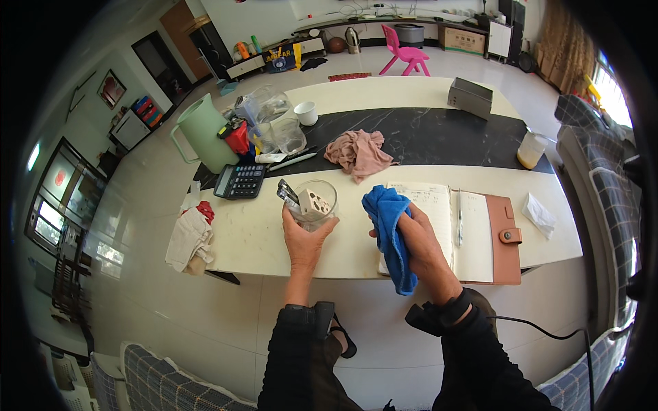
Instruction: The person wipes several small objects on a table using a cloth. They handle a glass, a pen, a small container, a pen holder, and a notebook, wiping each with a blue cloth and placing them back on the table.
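Observation:
My left hand (304,245) grips a clear glass container (332,205) from its near side, just over the white front part of the table (247,231). Inside the glass are a small cream box with dark spots (314,203) and, at its left rim, a black and silver item (287,193) I cannot identify. A blue cloth (388,216) is bunched in my right hand (429,246) and hangs below the fingers. Behind the cloth lies an open notebook (475,246) with handwriting, a brown cover and a pen (460,221) on its page. A crumpled pink cloth (360,153) rests farther back.
At left stand a green jug (205,133), a calculator (239,181), clear plastic containers (288,136) and a white cup (306,113). Cream cloth (189,239) drapes over the left edge. A grey metal box (470,97), a cup of yellowish contents (532,150) and a tissue (538,215) occupy the right.

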{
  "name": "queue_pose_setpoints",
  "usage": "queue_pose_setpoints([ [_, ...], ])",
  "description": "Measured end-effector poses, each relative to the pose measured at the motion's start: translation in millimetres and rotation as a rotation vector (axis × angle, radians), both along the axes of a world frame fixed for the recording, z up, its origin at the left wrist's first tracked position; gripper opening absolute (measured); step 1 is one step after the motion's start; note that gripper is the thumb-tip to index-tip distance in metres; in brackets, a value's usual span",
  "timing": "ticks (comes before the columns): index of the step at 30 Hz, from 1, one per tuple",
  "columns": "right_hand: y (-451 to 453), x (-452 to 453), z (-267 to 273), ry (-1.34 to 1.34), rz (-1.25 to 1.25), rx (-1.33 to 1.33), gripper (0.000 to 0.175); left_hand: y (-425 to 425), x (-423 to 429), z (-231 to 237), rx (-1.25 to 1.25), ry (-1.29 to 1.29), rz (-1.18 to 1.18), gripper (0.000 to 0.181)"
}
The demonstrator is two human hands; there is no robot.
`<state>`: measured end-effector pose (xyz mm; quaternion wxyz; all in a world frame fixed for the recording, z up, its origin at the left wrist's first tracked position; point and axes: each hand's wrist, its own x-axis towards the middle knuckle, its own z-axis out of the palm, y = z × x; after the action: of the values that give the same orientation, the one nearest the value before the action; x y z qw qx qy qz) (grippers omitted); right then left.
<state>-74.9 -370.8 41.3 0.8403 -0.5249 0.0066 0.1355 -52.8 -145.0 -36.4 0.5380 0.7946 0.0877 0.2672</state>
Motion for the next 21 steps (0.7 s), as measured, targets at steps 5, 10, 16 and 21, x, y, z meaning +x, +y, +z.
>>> queue_pose_setpoints([
  [5, 5, 7, -7, 0.011, -0.085, 0.028, 0.035, -13, -17, 36, -0.216, 0.037, -0.212, 0.093],
  [10, 5, 18, -13, -0.018, -0.112, 0.021, 0.034, -38, -52, 78, -0.207, 0.063, -0.531, 0.092],
  [16, -2, 18, -12, 0.072, -0.004, 0.080, 0.038, -41, -63, 94, -0.269, 0.056, -0.705, 0.095],
  [21, 5, 6, -16, 0.129, 0.110, 0.035, 0.038, -38, -57, 84, -0.274, 0.016, -0.502, 0.084],
])
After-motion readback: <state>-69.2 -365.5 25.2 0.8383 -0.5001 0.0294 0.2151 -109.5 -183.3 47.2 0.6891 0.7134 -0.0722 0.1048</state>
